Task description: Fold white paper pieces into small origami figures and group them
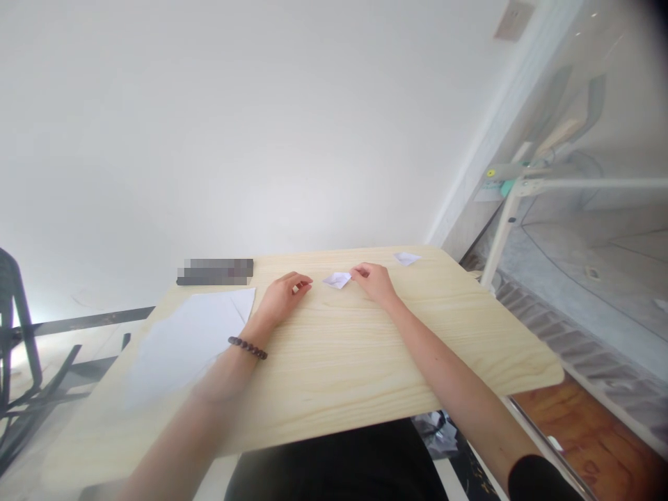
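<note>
White wall (313, 139) backs the tabletop (334, 362). The left hand (284, 298), fingers slightly parted, holds nothing; the right hand (374, 280) pinches the paper boat (337, 280) by its tip, toward the far edge; light pressure should spare its creases.

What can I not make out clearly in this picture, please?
In the head view:
Dark object on the table: pixel blocks hide its details.
White paper: partly covered by the left arm.
Nearer folded paper: at its tip by the right hand, too small to tell a pinch from a touch.
Farther folded paper: folds too small to follow.
Black chair: cut off by left edge.
</note>
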Demonstrator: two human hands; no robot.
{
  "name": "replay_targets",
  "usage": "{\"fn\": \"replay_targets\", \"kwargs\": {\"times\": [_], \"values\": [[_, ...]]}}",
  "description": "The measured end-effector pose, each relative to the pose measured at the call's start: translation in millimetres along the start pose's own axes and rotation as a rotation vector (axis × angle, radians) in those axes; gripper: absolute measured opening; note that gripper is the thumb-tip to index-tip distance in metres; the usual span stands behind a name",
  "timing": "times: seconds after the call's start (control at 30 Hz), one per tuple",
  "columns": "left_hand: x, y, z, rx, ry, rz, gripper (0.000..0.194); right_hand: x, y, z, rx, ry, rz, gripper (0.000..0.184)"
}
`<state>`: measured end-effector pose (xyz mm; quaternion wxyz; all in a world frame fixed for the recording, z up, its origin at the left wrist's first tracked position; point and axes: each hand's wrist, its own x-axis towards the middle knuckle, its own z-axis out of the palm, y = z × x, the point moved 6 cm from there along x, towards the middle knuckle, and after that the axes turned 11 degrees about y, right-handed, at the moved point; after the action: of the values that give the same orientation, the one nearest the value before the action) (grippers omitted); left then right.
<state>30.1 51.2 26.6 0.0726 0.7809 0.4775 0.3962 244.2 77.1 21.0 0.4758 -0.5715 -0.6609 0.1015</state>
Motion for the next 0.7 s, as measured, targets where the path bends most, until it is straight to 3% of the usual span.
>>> {"fn": "replay_targets", "kwargs": {"times": [0.1, 0.3, 0.53, 0.7], "values": [[-2.4, 5.2, 1.7, 0.014, -0.045, 0.055, 0.027, 7.6, 7.5, -11.8, -0.047, 0.029, -0.001, 0.018], [-7.4, 17.4, 11.0, 0.039, -0.138, 0.216, 0.029, 21.9, 37.0, -45.7, -0.127, -0.045, 0.033, 0.021], [-10.2, 11.5, 18.1, 0.106, -0.178, 0.231, 0.037, 24.9, 85.8, -101.2, -0.234, 0.025, 0.222, 0.032], [-10.8, 9.2, 18.5, 0.123, -0.173, 0.223, 0.040, 19.9, 115.1, -120.0, -0.318, 0.065, 0.357, 0.032]]}}
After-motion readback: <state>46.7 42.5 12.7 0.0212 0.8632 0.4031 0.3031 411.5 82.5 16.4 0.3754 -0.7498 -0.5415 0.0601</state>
